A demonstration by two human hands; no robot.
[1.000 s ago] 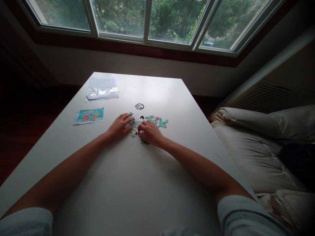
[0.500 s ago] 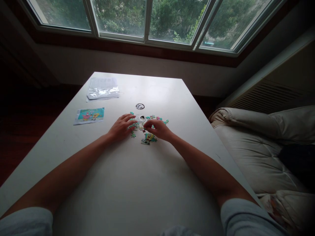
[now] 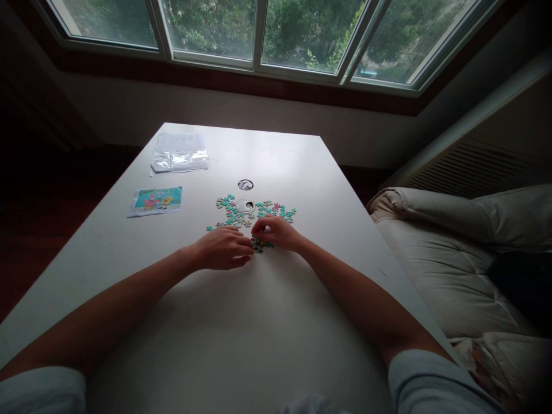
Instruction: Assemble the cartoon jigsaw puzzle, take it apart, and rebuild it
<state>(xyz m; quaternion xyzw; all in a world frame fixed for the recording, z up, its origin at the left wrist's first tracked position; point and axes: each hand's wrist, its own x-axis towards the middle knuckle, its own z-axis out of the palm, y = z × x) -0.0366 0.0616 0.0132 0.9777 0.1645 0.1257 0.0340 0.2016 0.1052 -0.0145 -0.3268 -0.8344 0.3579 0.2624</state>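
My right hand (image 3: 278, 233) pinches a small jigsaw puzzle piece, mostly hidden by the fingertips, over a joined section of the jigsaw (image 3: 259, 246). That section lies flat on the white table and is partly covered by my hands. At its left edge is my left hand (image 3: 224, 248), palm down, with its fingers stretched out and the thumb apart; it seems to touch the section. Beyond my hands, loose puzzle pieces (image 3: 233, 217), mostly teal and green, lie scattered on both sides of a round metal-rimmed fitting (image 3: 245, 206) in the tabletop.
A colourful cartoon picture sheet (image 3: 157, 200) lies at the left of the white table (image 3: 241, 345). Behind it are papers with a clear plastic bag (image 3: 180, 154). A second round opening (image 3: 245, 184) is farther back. A pale cushioned seat (image 3: 444, 270) borders the right side.
My left hand has moved from the left-hand loose pieces toward me and right, to the joined section. My right hand drew back rightward from the loose pieces and now holds a piece over that section.
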